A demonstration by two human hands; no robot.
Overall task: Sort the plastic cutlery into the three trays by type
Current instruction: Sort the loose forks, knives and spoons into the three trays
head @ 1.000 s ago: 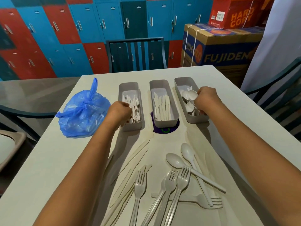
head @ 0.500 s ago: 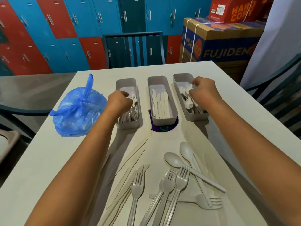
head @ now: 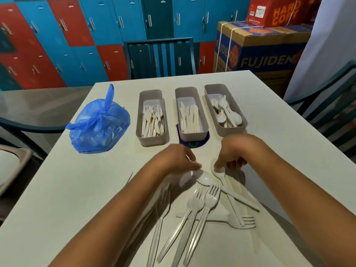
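Three grey trays stand side by side at mid-table. The left tray [head: 153, 142] holds forks, the middle tray [head: 194, 136] holds knives and the right tray [head: 231, 131] holds spoons. Loose white cutlery lies near me: three forks [head: 194, 207] fanned out, a fourth fork [head: 240, 221] lying crosswise, and two spoons. My left hand [head: 179, 160] is motion-blurred, its fingers stretched toward the bowl of one spoon [head: 205, 180]. My right hand [head: 231, 153] curls down onto the bowl end of the other spoon [head: 221, 175]. My left forearm hides most of the loose knives.
A knotted blue plastic bag [head: 98, 124] sits left of the trays. A purple sticker [head: 192, 144] shows under the middle tray. A dark chair [head: 159, 54] stands at the far edge, with cardboard boxes [head: 260, 49] at back right and another chair [head: 327, 105] at right.
Both hands have left the fork tray and the spoon tray and come back toward me, down onto the loose pile. The cutlery they put in stays in the trays.
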